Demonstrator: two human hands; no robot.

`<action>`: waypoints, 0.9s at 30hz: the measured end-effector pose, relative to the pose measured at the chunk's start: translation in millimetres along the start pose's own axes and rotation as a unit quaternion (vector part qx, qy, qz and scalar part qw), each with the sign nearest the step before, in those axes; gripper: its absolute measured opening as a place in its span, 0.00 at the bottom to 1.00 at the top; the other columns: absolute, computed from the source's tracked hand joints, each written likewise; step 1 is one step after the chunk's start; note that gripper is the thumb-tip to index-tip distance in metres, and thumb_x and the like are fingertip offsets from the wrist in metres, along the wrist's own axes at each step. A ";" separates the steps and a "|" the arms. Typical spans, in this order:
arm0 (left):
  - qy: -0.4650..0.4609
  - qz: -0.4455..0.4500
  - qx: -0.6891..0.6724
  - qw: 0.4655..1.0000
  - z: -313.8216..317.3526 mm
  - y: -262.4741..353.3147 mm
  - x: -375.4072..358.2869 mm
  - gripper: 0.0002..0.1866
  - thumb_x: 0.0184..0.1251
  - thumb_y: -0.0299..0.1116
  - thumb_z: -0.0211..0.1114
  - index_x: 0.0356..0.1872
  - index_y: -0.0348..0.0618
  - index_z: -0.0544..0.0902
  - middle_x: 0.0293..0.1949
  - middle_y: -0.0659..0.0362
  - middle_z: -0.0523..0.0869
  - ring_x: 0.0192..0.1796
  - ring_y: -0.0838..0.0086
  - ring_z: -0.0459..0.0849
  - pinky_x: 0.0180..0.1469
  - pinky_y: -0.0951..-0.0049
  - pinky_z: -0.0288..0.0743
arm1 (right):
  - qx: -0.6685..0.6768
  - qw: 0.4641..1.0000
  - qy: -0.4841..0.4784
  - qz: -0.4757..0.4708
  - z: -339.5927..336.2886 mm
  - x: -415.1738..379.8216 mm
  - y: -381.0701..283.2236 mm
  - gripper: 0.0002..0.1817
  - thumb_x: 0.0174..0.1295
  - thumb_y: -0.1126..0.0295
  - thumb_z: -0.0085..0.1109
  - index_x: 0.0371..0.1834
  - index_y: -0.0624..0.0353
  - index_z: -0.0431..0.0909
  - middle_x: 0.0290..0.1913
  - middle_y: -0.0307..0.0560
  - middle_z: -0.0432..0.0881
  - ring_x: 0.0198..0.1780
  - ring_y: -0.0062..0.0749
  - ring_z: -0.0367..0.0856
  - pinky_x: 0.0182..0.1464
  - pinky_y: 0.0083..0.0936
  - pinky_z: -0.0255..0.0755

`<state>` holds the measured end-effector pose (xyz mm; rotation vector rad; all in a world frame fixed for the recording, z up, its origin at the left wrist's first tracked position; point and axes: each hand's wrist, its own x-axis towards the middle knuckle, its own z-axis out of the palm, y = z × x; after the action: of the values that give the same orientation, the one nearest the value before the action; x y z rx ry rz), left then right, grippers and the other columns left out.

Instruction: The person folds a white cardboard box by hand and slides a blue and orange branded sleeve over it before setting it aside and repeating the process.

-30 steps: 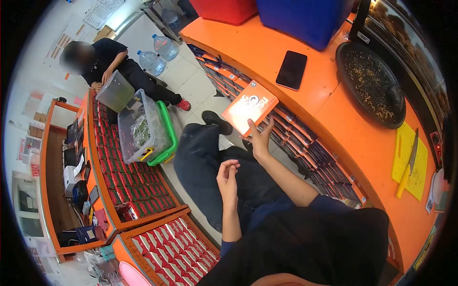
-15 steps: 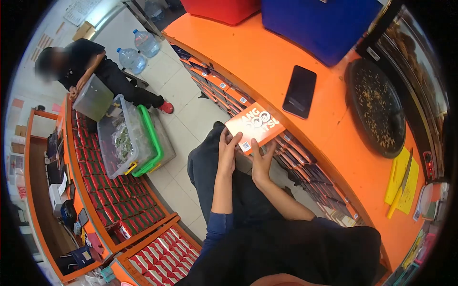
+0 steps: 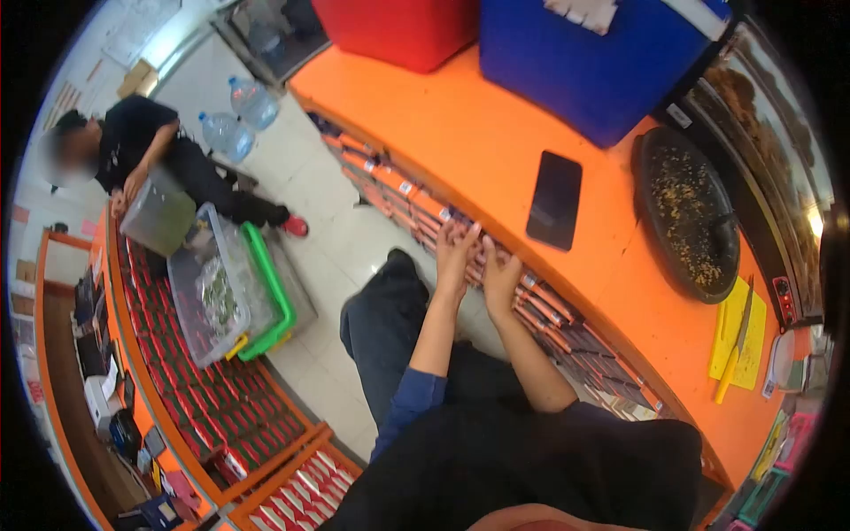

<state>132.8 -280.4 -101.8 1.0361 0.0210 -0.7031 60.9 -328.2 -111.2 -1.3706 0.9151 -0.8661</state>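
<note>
Under the counter, orange and dark boxes (image 3: 553,311) stand packed in rows on the shelf, edges facing me. My left hand (image 3: 452,261) reaches to the upper row, its fingers stretched out against the box edges. Just to its right, my right hand (image 3: 501,281) touches the same row, fingers apart. No box shows lifted in either hand. On the orange counter (image 3: 425,124) above them lies a black phone (image 3: 555,200).
A blue bin (image 3: 584,71) and a red bin (image 3: 398,31) stand on the counter, near a dark round tray (image 3: 686,212) and a knife (image 3: 737,341) on a yellow board (image 3: 751,354). At left, another person (image 3: 146,150) sits by plastic tubs (image 3: 257,336).
The orange-and-white box that both hands held in front of the shelf is no longer seen in them. My hands have moved up and forward to the row of boxes.
</note>
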 end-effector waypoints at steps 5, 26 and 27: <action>0.091 0.017 0.029 0.995 -20.1 -21.1 27.4 0.26 0.66 0.32 0.69 0.62 0.44 0.68 0.47 0.57 0.80 0.43 0.75 0.81 0.39 0.76 0.76 | 0.043 0.996 0.051 -0.052 0.1 -39.0 -0.1 0.25 0.65 0.69 0.61 0.60 0.72 0.67 0.48 0.64 0.81 0.51 0.50 0.81 0.50 0.39 0.73; 0.251 0.203 -0.029 0.946 -143.1 56.0 -226.5 0.08 0.72 0.29 0.58 0.48 0.42 0.78 0.42 0.58 0.83 0.44 0.73 0.83 0.50 0.70 0.78 | -0.463 0.416 0.030 -0.782 -27.3 261.0 -481.4 0.26 0.55 0.77 0.57 0.59 0.45 0.79 0.47 0.36 0.83 0.48 0.32 0.84 0.40 0.30 0.82; 0.260 0.204 -0.034 0.943 -140.9 61.5 -233.2 0.08 0.72 0.29 0.58 0.48 0.42 0.78 0.42 0.58 0.83 0.44 0.73 0.83 0.50 0.70 0.78 | -0.457 0.415 0.022 -0.786 -22.1 249.8 -480.4 0.26 0.55 0.77 0.57 0.59 0.45 0.79 0.47 0.36 0.83 0.48 0.32 0.84 0.40 0.30 0.82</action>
<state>26.2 -27.4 -50.4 1.0926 0.2799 -0.0394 152.9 -576.5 361.7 -3.2954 -0.4712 -1.8373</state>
